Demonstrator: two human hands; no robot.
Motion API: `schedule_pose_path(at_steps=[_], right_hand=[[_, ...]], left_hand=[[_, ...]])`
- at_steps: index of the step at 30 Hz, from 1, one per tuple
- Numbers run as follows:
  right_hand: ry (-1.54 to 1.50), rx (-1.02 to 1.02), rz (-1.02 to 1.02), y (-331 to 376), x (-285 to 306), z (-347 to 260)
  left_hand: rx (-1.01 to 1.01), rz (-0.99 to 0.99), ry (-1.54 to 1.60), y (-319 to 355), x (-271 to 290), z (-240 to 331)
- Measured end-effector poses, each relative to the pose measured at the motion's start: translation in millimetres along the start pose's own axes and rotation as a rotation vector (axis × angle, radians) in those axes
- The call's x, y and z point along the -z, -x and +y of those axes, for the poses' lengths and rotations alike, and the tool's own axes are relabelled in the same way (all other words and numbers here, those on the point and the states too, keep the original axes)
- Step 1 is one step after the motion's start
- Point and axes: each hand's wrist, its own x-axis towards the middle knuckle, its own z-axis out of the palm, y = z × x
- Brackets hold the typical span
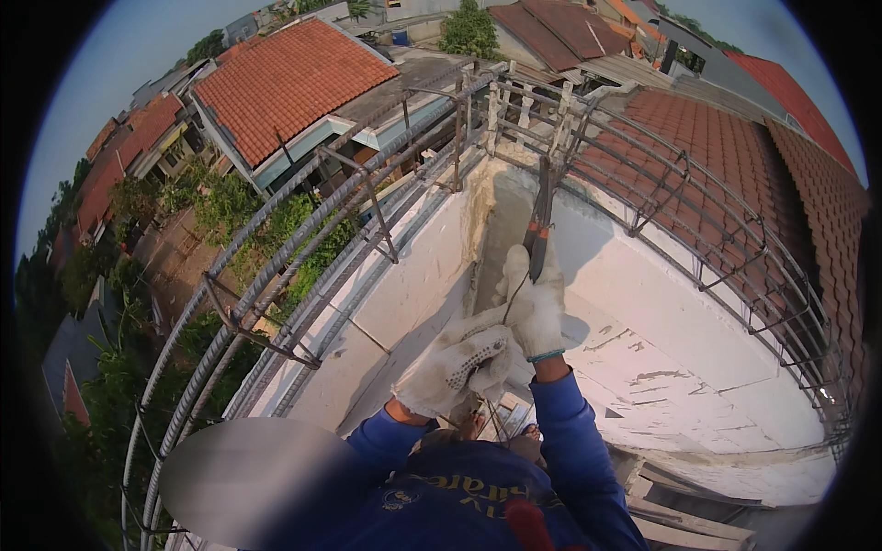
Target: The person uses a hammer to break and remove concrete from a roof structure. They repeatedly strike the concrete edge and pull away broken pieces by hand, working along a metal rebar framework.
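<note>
White work gloves cover both my hands. In my right hand [535, 308] is a pair of pliers [542, 216] with dark and red handles, pointing away from me toward the wall corner. My left hand [455, 367], in a glove with dark dots on it, is closed just below and left of the right one. It grips thin dark tie wire [493, 418], whose ends hang beneath the fist. A strand also rises across the right glove beside the pliers. The tips of the pliers are hard to make out against the bars behind.
A long rebar cage [276, 248] curves along the left wall top, and another rebar cage [684, 197] runs along the right. They meet at the corner above a white block wall [680, 367]. Tiled roofs [294, 87] and trees lie beyond. Wooden boards [689, 519] sit low at right.
</note>
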Motion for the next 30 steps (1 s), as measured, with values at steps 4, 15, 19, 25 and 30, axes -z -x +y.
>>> schedule_pose_path(at_steps=[4,15,19,25,30], right_hand=[[-0.187,-0.09,-0.048,8.5,-6.7,-23.7],[-0.644,-0.36,-0.332,25.7,25.6,-50.8],[-1.553,-0.499,-0.83,22.5,24.9,-19.5],[-1.258,-0.397,-0.532,40.4,30.6,-21.8],[-0.383,-0.331,-0.207,39.7,49.0,-46.6]], left_hand=[[-0.04,-0.057,-0.29,-3.4,6.8,-4.0],[-0.212,0.049,0.089,-99.4,86.1,-27.7],[-0.076,-0.087,0.286,-174.1,53.7,-33.4],[-0.133,-0.454,0.587,-195.8,2.8,12.6],[-0.171,-0.13,0.23,-198.4,-16.4,20.3]])
